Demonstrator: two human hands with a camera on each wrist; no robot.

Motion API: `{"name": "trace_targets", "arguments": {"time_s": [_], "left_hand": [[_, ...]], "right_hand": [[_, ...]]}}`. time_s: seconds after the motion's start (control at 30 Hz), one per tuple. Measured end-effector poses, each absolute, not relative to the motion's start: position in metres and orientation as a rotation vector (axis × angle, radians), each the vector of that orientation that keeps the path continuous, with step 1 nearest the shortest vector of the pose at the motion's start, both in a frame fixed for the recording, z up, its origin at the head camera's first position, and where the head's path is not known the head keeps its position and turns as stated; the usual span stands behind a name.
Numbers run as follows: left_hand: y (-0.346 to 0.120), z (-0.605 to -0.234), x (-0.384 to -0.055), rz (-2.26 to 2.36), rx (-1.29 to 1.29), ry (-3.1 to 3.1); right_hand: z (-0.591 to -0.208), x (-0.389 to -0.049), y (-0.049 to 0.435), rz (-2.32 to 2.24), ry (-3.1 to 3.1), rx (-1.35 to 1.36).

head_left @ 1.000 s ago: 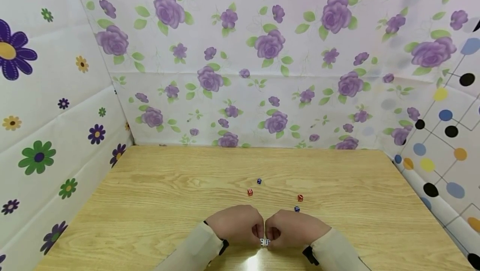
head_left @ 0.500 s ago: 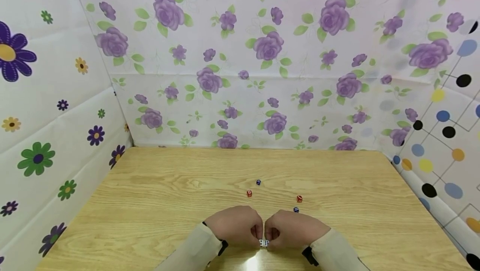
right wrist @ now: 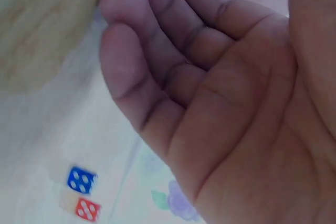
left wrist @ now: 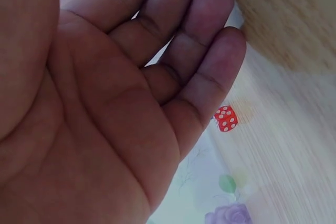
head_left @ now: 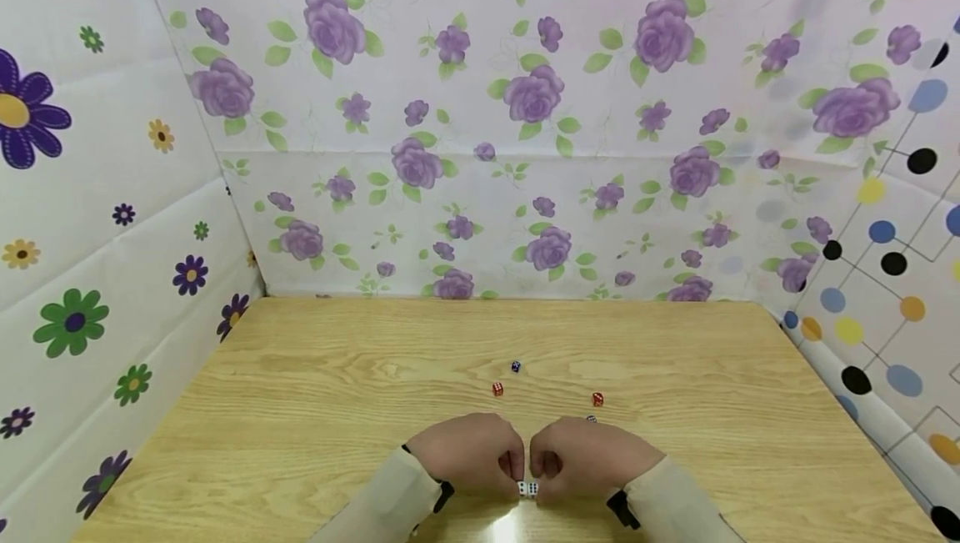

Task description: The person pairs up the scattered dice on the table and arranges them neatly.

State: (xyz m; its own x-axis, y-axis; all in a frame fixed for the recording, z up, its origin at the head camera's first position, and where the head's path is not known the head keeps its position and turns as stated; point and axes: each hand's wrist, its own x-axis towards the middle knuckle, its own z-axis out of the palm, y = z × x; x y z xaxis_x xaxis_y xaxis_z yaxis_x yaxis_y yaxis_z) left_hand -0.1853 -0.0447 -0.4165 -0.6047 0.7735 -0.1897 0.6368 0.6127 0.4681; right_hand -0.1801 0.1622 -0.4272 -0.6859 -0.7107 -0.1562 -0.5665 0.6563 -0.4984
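Note:
Two white dice with dark pips touch side by side at the table's near edge, between the hands. The left hand (head_left: 474, 453) pinches the left white die (head_left: 522, 488) between thumb and finger. On the other side, the right hand (head_left: 596, 457) pinches the right white die (head_left: 532, 490). Both wrist views show the palms with curled fingers; the white dice are hidden there. Beyond the hands lie a red die (head_left: 498, 389) and a blue die (head_left: 516, 366). Another red die (head_left: 597, 399) lies behind the right hand, which partly covers a second blue die (head_left: 591, 419).
The wooden table (head_left: 337, 376) is enclosed by a flowered cloth (head_left: 480, 218) at the back and patterned cloths at both sides. Light-coloured sleeves and dark wristbands (head_left: 444, 495) cover the wrists. A bright reflection lies at the near edge.
The view has shifted slightly, so the scene sits a little lower and further left. The right hand now covers more of the nearer blue die. Both hands keep their grip.

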Motion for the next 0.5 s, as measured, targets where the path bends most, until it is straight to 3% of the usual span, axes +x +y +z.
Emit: {"name": "trace_targets", "arguments": {"time_s": [0.2,0.5], "left_hand": [[-0.049,-0.416,-0.200,0.550,1.122,2.591],[-0.059,-0.410,-0.217,0.651,1.061,2.952]], "right_hand": [[-0.414,-0.194,0.179,-0.625,2.738,-0.997],[-0.401,-0.204,0.200,-0.649,3.052,-0.714]]}}
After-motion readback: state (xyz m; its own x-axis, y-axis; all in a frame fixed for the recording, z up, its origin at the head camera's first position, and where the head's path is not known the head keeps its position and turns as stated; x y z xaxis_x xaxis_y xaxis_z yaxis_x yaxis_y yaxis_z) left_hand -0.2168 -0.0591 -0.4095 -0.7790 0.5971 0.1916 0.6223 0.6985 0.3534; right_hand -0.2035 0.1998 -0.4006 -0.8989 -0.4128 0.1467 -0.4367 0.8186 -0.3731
